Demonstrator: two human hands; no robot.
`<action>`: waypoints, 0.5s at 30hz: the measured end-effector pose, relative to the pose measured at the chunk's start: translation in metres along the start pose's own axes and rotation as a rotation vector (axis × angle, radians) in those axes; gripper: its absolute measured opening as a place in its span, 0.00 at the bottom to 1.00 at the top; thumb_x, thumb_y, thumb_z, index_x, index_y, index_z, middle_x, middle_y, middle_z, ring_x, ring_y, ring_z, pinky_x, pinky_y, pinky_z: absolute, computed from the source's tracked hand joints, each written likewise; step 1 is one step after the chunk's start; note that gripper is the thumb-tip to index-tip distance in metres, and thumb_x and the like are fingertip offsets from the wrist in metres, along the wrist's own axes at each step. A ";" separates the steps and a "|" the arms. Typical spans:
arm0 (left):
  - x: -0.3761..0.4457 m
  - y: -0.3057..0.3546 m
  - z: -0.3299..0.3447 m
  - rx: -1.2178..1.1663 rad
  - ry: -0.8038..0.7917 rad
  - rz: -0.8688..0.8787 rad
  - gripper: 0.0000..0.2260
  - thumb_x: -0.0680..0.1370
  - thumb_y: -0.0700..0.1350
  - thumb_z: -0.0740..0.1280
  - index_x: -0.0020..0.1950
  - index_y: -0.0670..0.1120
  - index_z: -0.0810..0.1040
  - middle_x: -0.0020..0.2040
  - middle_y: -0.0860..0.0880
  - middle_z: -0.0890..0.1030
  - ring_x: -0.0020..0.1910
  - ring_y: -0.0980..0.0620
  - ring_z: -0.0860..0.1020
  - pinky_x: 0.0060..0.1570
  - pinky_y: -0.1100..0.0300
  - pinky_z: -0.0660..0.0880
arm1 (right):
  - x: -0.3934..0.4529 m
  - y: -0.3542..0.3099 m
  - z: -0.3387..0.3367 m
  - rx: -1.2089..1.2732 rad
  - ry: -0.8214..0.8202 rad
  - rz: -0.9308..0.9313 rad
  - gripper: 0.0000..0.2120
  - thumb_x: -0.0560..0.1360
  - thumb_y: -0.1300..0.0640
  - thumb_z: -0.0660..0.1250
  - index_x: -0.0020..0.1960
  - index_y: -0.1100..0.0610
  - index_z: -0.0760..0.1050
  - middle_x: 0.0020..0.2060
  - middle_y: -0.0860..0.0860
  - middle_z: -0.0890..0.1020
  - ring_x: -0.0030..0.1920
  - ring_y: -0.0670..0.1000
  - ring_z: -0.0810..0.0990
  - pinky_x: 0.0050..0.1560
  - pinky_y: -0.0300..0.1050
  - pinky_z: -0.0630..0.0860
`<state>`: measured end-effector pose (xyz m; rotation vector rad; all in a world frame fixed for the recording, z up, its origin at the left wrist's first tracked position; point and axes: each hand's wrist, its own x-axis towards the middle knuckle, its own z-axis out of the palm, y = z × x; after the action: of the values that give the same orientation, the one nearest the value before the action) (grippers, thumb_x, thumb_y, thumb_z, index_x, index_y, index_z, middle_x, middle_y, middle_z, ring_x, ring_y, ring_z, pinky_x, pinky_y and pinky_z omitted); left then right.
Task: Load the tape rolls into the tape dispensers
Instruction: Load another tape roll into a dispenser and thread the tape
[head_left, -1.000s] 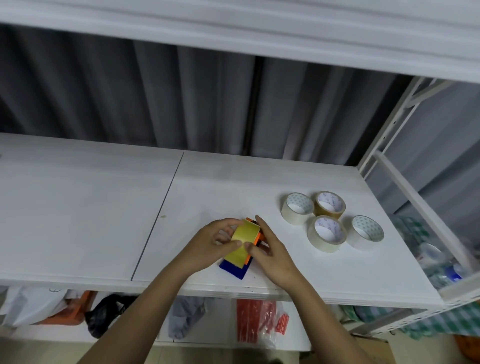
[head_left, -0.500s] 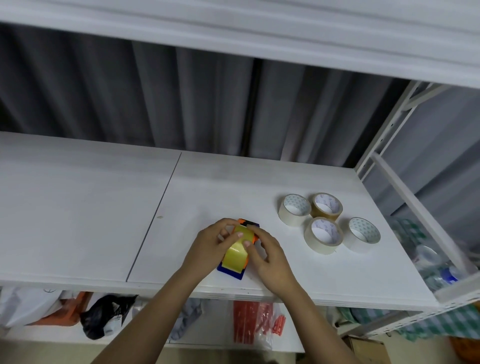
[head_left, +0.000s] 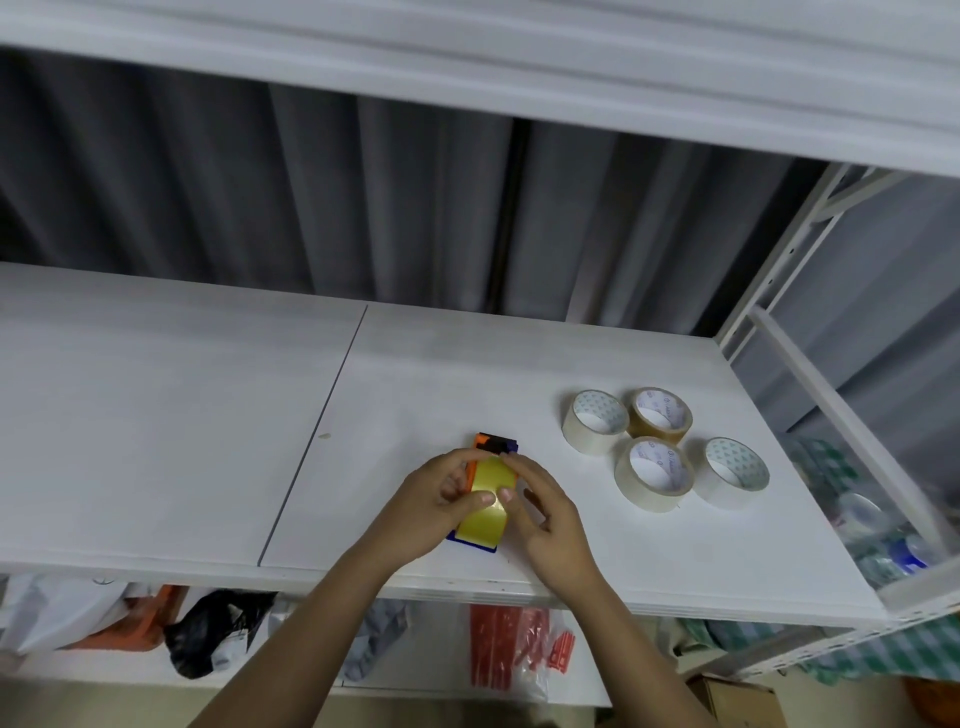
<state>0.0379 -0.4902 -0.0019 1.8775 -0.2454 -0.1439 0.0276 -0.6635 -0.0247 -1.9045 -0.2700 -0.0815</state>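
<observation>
Nearest, at the front edge of the white shelf (head_left: 208, 415), both hands work on one yellow tape roll (head_left: 488, 501) that sits in a blue and orange dispenser (head_left: 485, 448). The left hand (head_left: 434, 506) curls round the roll's left side with its thumb pressed on the yellow face. The right hand (head_left: 545, 512) holds the right side, thumb on the roll beside the other thumb and fingers bent along its edge. The roll looks seated in the dispenser, though whether its loose end is threaded through to the cutter cannot be told, since the hands cover that part. So the first load seems under way rather than done.

Farther back and to the right, four more tape rolls (head_left: 654, 473) lie flat in a tight cluster, well apart from the hands and untouched. No other dispenser is in view, so most of the job appears left.
</observation>
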 end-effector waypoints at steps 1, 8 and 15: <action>0.000 0.000 0.001 0.006 0.012 0.008 0.15 0.74 0.49 0.69 0.54 0.69 0.73 0.41 0.63 0.76 0.41 0.65 0.77 0.41 0.73 0.72 | 0.001 -0.001 0.000 0.007 0.005 0.000 0.16 0.78 0.53 0.63 0.65 0.49 0.73 0.63 0.41 0.76 0.64 0.40 0.72 0.66 0.38 0.68; 0.007 0.000 0.005 -0.020 0.090 -0.020 0.07 0.76 0.52 0.67 0.50 0.65 0.75 0.38 0.57 0.78 0.40 0.57 0.79 0.40 0.59 0.78 | 0.014 -0.008 0.002 -0.007 0.011 0.052 0.13 0.81 0.55 0.58 0.61 0.53 0.77 0.55 0.45 0.82 0.56 0.40 0.78 0.56 0.33 0.72; 0.005 -0.003 -0.001 0.019 -0.021 -0.013 0.14 0.76 0.50 0.67 0.60 0.61 0.70 0.44 0.60 0.75 0.40 0.65 0.77 0.41 0.71 0.73 | 0.021 -0.012 0.004 0.068 0.028 0.181 0.12 0.81 0.52 0.58 0.57 0.48 0.79 0.50 0.44 0.83 0.52 0.43 0.79 0.51 0.34 0.73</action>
<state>0.0429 -0.4893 -0.0048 1.8978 -0.2498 -0.1701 0.0453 -0.6527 -0.0109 -1.8504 -0.0798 0.0216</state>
